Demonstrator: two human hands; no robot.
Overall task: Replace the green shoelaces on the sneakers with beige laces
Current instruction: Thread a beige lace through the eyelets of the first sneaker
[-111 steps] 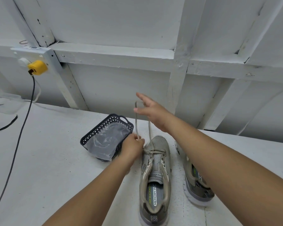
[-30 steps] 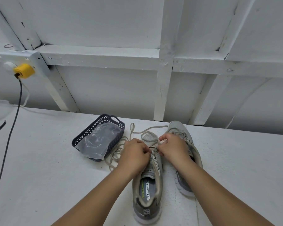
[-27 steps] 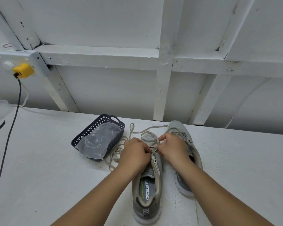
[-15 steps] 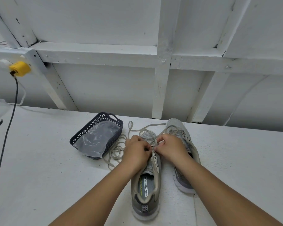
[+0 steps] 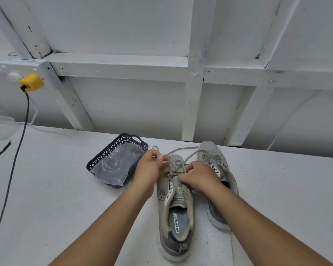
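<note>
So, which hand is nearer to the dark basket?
Left. The left hand is right beside the basket, at its near right corner, pinching the beige lace. The right hand is farther away, across the near sneaker, over its tongue.

Both hands grip a lace (image 5: 178, 150) over the near sneaker (image 5: 174, 204); basket (image 5: 112, 155) just left, second sneaker (image 5: 217, 169) right.

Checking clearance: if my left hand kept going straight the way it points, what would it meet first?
Probably the far edge of the dark basket; the left hand points up and away beside it, though depth is unclear.
</note>
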